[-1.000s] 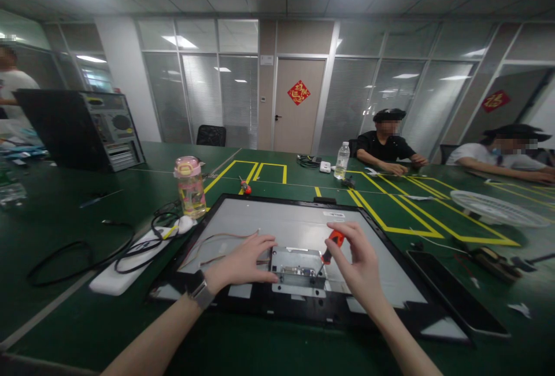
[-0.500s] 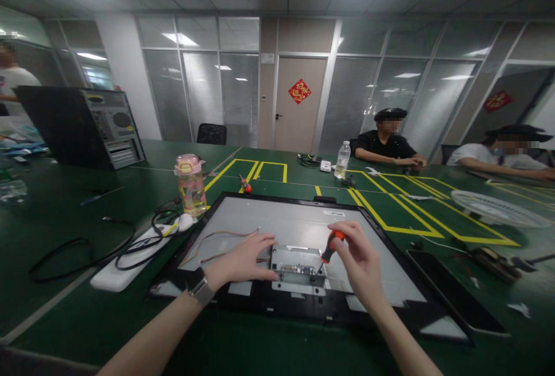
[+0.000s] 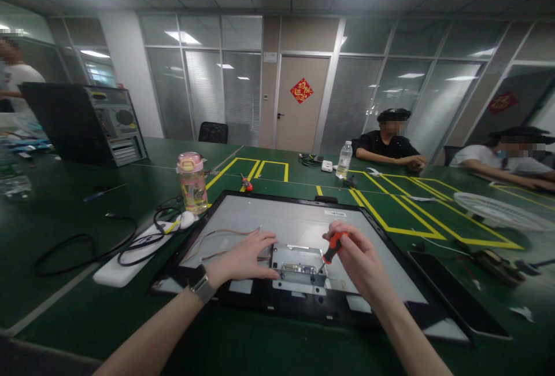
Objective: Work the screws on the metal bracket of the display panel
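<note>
Small screwdriver with an orange-and-black handle, gripped in the right hand, fingers closed around the handle. Long axis tilted: handle up and to the right, shaft running down and left toward the right edge of a metal bracket mounted on the back of a flat monitor panel. Tip apparently down at the bracket's right side (actual contact with a screw too small to tell). Bracket thus just below and left of the right hand, directly between the two hands.

Left hand flat on the panel, fingers spread and loosely curled, fingertips against the bracket's left edge, holding nothing. Watch on that wrist. Thin brown and orange wires trailing across the panel from under the left hand toward the upper left.

Panel lying face down in its black frame on the green tabletop, marked with yellow tape lines. Left of the panel: a white slab with black cables looped over it, and a pink-lidded drinking bottle. Beyond the panel: a second red-handled screwdriver and a clear water bottle. Far left: a computer case on its side. Right of the panel: a dark flat slab and a white fan grille. Two other people seated at the far right, arms on the tabletop, another standing at far left.
</note>
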